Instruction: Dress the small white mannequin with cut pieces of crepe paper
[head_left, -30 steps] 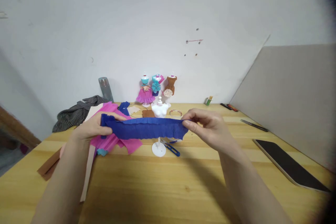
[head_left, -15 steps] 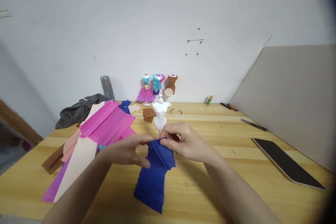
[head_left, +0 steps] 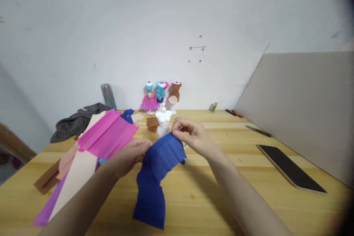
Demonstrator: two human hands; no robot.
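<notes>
A strip of blue crepe paper [head_left: 155, 180] hangs from both my hands above the wooden table [head_left: 210, 199], its lower end trailing toward me. My left hand [head_left: 129, 156] pinches its top left edge. My right hand [head_left: 190, 136] pinches the top right corner, a little higher. Just behind my hands stands a small white mannequin torso [head_left: 163, 120] on a stand. Pink crepe paper [head_left: 107, 132] and a pale peach sheet [head_left: 74, 173] lie to the left of my left arm.
Three dressed mini mannequins [head_left: 160, 94] stand at the wall beside a grey flask [head_left: 108, 96]. Striped cloth [head_left: 74, 121] lies at the back left, brown paper [head_left: 45, 180] at the left edge. A dark tablet [head_left: 290, 169], a blade [head_left: 257, 130] and pens [head_left: 233, 113] lie on the right.
The blue strip was stretched wide between my hands a second ago. My hands then came together and let it hang down; now they have spread slightly apart along its top edge.
</notes>
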